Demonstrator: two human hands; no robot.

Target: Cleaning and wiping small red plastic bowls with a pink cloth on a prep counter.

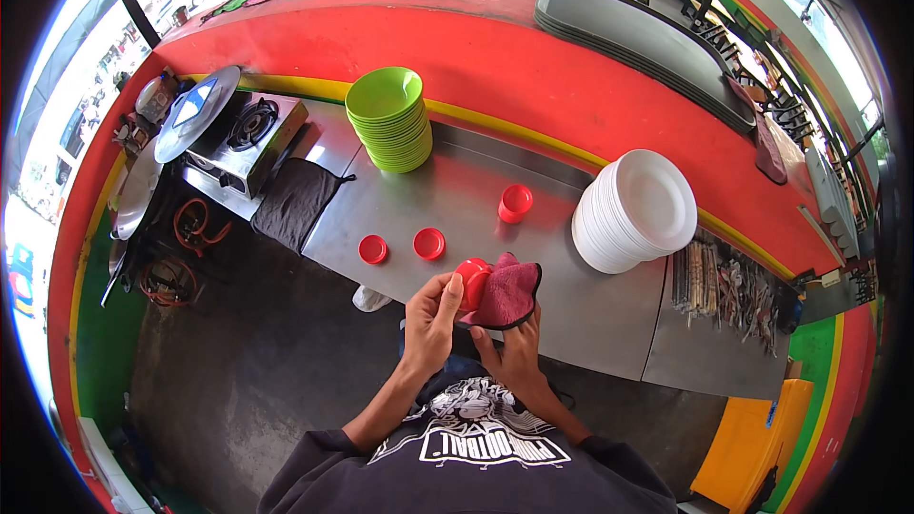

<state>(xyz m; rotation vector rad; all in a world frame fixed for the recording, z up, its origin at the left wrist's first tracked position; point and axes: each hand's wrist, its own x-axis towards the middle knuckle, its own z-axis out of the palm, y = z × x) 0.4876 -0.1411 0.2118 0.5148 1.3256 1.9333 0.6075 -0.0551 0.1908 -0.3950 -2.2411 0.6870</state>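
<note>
Between the thumb and fingers of my left hand (pixel 433 321) is a small red dish (pixel 473 283), raised over the counter's front edge. My right hand (pixel 518 357) has a maroon cloth (pixel 505 294) with dark edging draped over its fingers, pressed against the dish's right side. The cloth hides those fingertips. Beyond my hands, one red dish (pixel 373 250) lies on the steel counter at the left, and another red dish (pixel 429 244) sits just right of it. A short stack of red dishes (pixel 515 203) stands farther back.
Tall stacks of green bowls (pixel 389 121) and white plates (pixel 632 210) stand along the back of the steel counter (pixel 457 193). Left are a black cloth (pixel 300 201) and a gas stove (pixel 246 135). Wrapped utensils (pixel 728 289) lie right. Grey trays (pixel 643 50) rest on the red wall.
</note>
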